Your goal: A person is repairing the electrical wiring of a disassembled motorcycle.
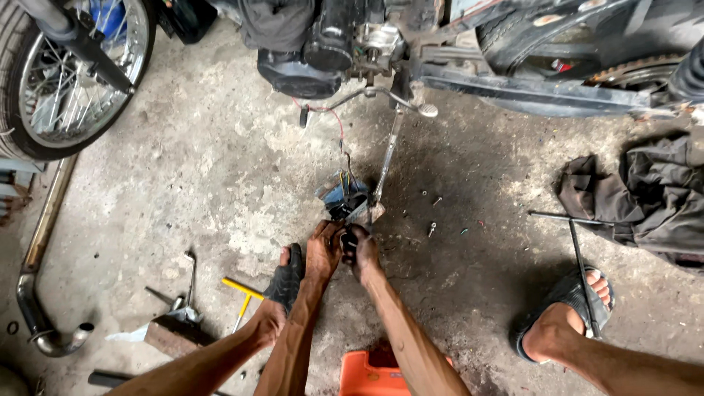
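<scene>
My left hand (323, 251) and my right hand (361, 249) meet low over the concrete floor, both closed around a small dark part (349, 239) held between them. Just beyond the fingers lies a small blue and black wired unit (342, 198); thin red and dark wires (339, 132) run from it up to the motorcycle engine (323, 44). A metal kickstand rod (386, 158) slants down beside the unit. What exactly each hand grips is hard to make out.
A spoked wheel (70, 73) stands at top left, an exhaust pipe (37, 293) along the left edge. A yellow T-handle tool (242, 292), loose screws (431, 229), a dark rag (645, 191), a long T-wrench (579, 257) and an orange stool (370, 374) surround my sandalled feet (286, 282).
</scene>
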